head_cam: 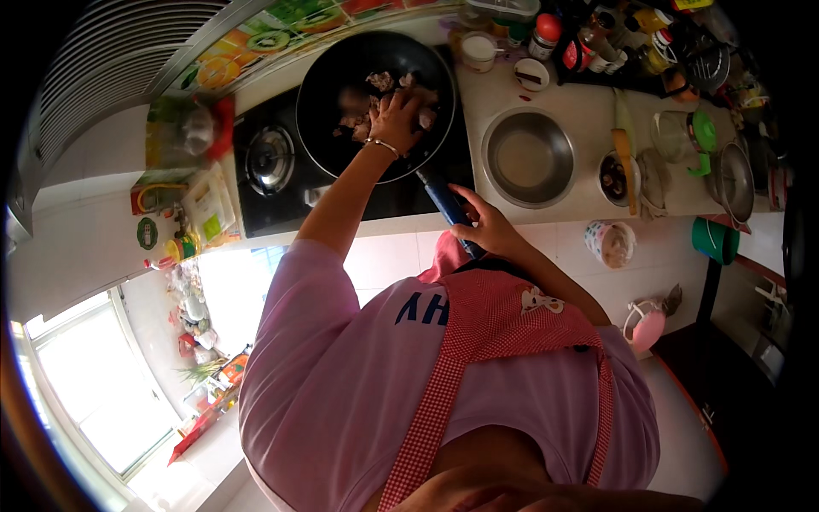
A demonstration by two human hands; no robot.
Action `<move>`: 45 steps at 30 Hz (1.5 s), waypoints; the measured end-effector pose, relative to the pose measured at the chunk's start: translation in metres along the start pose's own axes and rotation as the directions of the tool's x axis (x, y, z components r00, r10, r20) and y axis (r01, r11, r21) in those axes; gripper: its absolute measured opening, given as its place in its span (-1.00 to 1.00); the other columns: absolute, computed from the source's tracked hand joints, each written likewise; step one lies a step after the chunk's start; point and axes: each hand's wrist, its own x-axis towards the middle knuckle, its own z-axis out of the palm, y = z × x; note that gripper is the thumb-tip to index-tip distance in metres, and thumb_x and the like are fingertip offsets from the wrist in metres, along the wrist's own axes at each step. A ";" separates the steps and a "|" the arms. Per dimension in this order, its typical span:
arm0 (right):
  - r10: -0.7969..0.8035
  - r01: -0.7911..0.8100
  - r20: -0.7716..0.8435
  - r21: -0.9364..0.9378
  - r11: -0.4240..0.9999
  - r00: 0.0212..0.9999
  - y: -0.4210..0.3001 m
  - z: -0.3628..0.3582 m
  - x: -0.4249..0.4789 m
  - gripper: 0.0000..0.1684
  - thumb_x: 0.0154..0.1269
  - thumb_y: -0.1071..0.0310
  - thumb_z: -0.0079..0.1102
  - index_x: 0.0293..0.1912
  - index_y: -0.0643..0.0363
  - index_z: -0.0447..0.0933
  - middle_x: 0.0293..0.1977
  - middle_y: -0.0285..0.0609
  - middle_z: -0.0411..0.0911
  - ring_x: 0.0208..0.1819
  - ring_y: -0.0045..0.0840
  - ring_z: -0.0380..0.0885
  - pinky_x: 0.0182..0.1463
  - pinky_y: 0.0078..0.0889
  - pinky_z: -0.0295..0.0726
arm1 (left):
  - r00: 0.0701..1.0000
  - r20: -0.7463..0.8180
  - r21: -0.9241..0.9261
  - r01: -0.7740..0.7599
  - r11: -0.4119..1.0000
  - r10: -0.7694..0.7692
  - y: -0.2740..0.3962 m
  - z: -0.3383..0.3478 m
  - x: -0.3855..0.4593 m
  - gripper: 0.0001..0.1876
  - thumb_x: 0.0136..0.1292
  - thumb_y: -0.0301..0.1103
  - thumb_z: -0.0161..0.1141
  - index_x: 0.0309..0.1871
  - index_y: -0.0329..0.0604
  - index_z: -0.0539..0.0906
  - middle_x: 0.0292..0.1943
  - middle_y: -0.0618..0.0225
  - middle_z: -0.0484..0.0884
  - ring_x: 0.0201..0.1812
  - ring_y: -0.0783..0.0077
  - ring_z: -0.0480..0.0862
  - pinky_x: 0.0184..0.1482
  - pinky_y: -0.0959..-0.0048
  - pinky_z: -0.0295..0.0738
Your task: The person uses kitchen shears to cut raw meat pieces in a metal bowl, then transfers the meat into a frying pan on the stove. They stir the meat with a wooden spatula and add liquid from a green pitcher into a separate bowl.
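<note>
A black frying pan (pixel 377 153) sits on the right part of the black glass gas hob. Several pieces of browned meat (pixel 381 80) lie in it. My left hand (pixel 395 120) reaches palm down into the pan, fingers spread on the meat; what lies under the palm is hidden. A bracelet (pixel 382 146) circles that wrist. The pan's blue handle (pixel 443 197) points back toward my body. Around its near end is my right hand (pixel 483 221), thumb on one side and fingers on the other.
Right of the hob stands a steel bowl (pixel 528 157) with cloudy liquid. Farther right, a wooden spatula (pixel 624 168) rests across a small bowl (pixel 611 192). Jars and bottles (pixel 595 45) crowd the back right. A second burner (pixel 269 160) is at left, under the range hood (pixel 121 70).
</note>
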 end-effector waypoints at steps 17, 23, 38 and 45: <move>0.014 -0.014 0.010 0.045 0.999 1.000 -0.003 0.000 -0.002 -0.06 0.26 0.33 0.37 0.52 0.04 0.11 -0.24 -0.19 0.57 -0.32 -0.62 0.53 -0.22 -0.51 0.57 | 0.943 0.056 -0.298 0.330 0.896 -0.329 -0.093 0.010 0.005 -0.84 0.21 -0.20 0.25 -0.26 0.11 0.82 -0.11 0.31 0.75 -0.06 -0.04 0.71 -0.06 0.06 0.61; 0.012 -0.012 -0.004 0.014 1.000 1.000 -0.002 -0.001 -0.002 -0.06 0.25 0.34 0.36 0.52 0.03 0.11 -0.27 -0.21 0.57 -0.33 -0.64 0.53 -0.24 -0.53 0.55 | 0.861 -0.463 0.022 0.247 0.969 -0.209 -0.073 -0.019 0.006 -0.84 0.18 -0.26 0.23 -0.33 0.00 0.81 -0.27 0.20 0.75 -0.28 0.02 0.71 -0.20 0.07 0.59; 0.037 -0.037 0.007 0.028 0.999 0.999 0.000 -0.002 -0.005 -0.12 0.29 0.34 0.32 0.51 0.05 0.13 -0.24 -0.28 0.55 -0.26 -0.65 0.48 -0.13 -0.52 0.48 | 0.951 0.230 -0.362 0.281 0.889 -0.206 -0.043 -0.002 0.013 -0.76 0.14 -0.33 0.35 -0.10 -0.06 0.74 -0.17 0.21 0.76 -0.17 0.20 0.76 -0.10 0.29 0.66; 0.031 -0.031 0.008 0.019 0.999 0.999 -0.004 -0.003 -0.003 -0.09 0.26 0.31 0.36 0.51 0.06 0.12 -0.26 -0.22 0.56 -0.32 -0.63 0.51 -0.20 -0.53 0.52 | 0.963 0.115 -0.035 0.250 0.968 -0.245 -0.031 0.001 0.010 -0.77 0.14 -0.18 0.32 -0.12 0.23 0.80 -0.11 0.37 0.76 0.09 0.15 0.60 0.22 0.17 0.41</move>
